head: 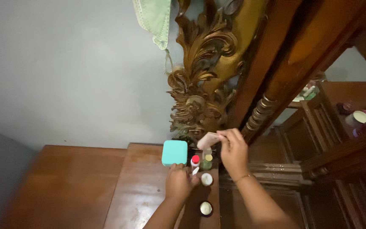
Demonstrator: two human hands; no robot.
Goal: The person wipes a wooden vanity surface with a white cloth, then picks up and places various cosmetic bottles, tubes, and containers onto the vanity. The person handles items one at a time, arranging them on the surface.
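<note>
The fingers (224, 135) of the right hand (234, 150) are pinched together on a small pale pink piece (208, 140), holding it by its right end, just right of and a little above the teal box (174, 152). The piece looks thin and light, maybe soft plastic or card; I judge it will bend easily and needs only a light pinch at the edge, as it is taken now. What it is exactly, I cannot tell.

The left hand (178, 182) rests just below the teal box, its fingers curled together around something small and white (195, 171), but the grip is mostly hidden, so I cannot tell how firmly it holds.

Right of the teal box stand a small bottle with a red cap (195, 160) and a small bottle with a yellow cap (208, 158), close beside each other. They appear light and easy to knock over; better to take them around the body than by the cap. Below them are two little round jars (207, 179), one nearer to the person (206, 208); their smooth lids may be slippery.

Both forearms come up from the lower edge, over the brown wooden tabletop (85, 186). The right wrist is bent and raised; the left wrist is low and flat. Above the teal box rises a carved golden frame (200, 63).
</note>
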